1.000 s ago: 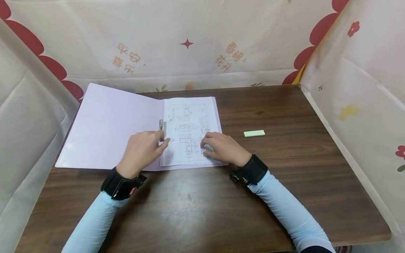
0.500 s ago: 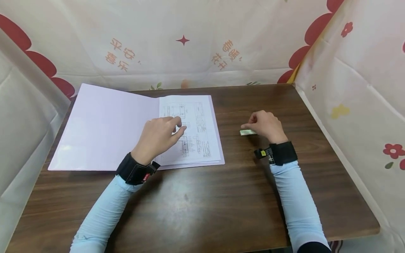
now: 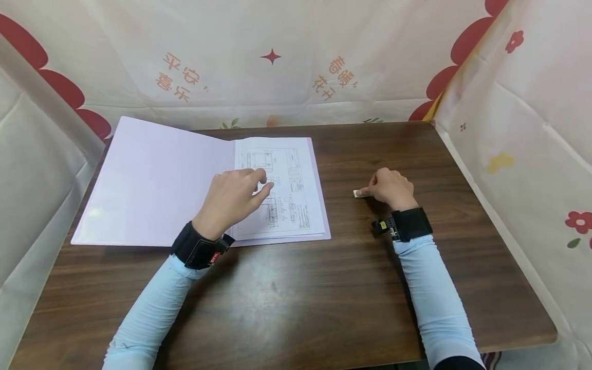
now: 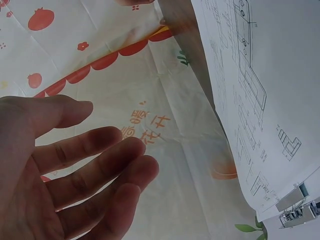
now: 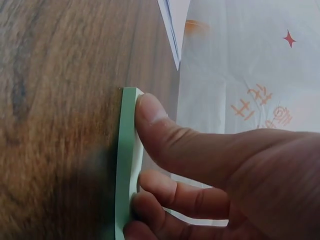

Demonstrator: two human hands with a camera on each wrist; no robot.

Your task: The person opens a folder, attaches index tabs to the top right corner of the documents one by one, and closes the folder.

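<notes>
On the right of the table, my right hand (image 3: 392, 188) holds a narrow light-green pad (image 5: 126, 150), which looks like sticky notes. The thumb (image 5: 157, 130) presses at one end, and the curled fingers (image 5: 165, 192) touch it farther along. From the head view, most of the pad is hidden under this hand. My left hand (image 3: 231, 198) hovers over the open folder's pages (image 3: 296, 164), fingers loosely bent with nothing between them. The pale lilac folder (image 3: 152, 190) lies with its cover spread left. Line drawings cover its top sheet, and a metal clip (image 4: 297, 202) sits at the spine.
A dark wooden table (image 3: 277, 318) carries everything. Printed pale cloth (image 3: 296, 87) hangs behind it, and more cloth (image 3: 522, 128) stands along the right side. Bare wood lies between the folder and the pad.
My right hand has left the folder's page, moved right to the green pad and taken hold of it. The left hand has shifted slightly right and up over the page, off the clip.
</notes>
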